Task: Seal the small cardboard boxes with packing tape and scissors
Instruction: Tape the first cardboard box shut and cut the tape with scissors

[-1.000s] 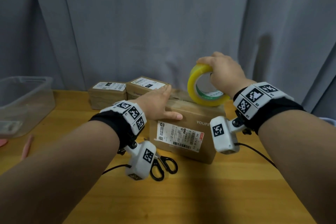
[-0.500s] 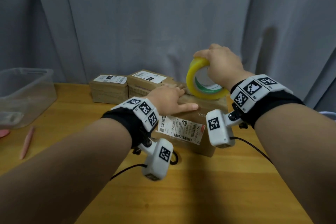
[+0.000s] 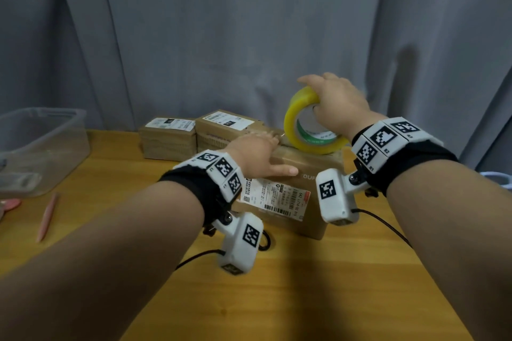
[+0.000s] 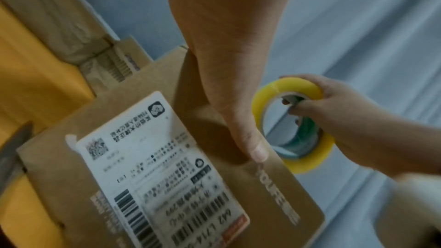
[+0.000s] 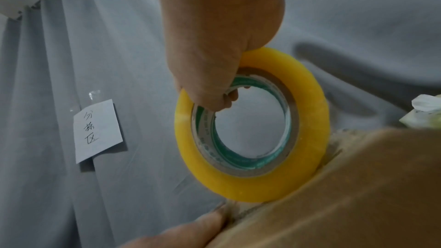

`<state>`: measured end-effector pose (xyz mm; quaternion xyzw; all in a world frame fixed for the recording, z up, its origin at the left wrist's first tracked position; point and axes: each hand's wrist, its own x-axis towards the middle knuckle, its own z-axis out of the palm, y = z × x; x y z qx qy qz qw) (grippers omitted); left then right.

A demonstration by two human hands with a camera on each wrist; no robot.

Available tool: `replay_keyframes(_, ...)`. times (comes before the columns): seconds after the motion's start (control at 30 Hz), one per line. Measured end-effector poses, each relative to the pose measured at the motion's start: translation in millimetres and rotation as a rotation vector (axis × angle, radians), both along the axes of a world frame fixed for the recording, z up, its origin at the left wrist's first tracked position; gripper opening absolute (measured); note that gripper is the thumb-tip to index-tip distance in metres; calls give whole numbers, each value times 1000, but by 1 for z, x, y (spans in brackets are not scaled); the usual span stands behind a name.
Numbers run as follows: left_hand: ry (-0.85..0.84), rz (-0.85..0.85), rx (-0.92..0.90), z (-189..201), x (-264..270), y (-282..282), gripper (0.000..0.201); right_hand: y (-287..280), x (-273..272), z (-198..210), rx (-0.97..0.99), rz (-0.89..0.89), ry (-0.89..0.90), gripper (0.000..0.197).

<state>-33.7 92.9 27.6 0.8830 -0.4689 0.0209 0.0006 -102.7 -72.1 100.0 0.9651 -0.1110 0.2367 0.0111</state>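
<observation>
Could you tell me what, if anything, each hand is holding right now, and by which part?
The right hand grips the tape roll at its upper rim, fingers hooked through the core. The left hand holds nothing; it presses flat on the cardboard box.

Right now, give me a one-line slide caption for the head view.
Left hand presses the labelled cardboard box flat while right hand grips the yellow tape roll above its far edge.

Left hand [image 3: 253, 156] flat, right hand [image 3: 339, 104] curled
</observation>
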Motion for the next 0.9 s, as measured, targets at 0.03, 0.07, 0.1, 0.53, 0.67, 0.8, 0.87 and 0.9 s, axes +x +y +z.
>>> replay_keyframes(0.03,7,0,-18,-1,3,0,97,-1,-1,1,-1,17,6,61)
replay_keyframes(0.07,15,-6,-30,-1,7,1,96,-2,-3,3,-13,39,22,61)
replay_keyframes(0.1,29,-3,-30,1,10,3,96,-4,-4,5,-35,61,48,62)
replay_keyframes(0.53,110,15,-26,9,11,7,96,-14,-45,23,-223,-63,241,54)
replay_keyframes(0.67,46,75,158,10,-4,-12,112,-1,-39,23,-277,-82,267,49)
replay_keyframes(0.8,39,80,170,11,-13,-22,101,15,-31,23,-357,-73,285,41)
replay_keyframes(0.87,48,59,177,15,-6,-10,106,17,-30,24,-363,-84,297,41)
replay_keyframes(0.9,35,58,185,17,0,0,107,15,-31,24,-358,-91,301,42)
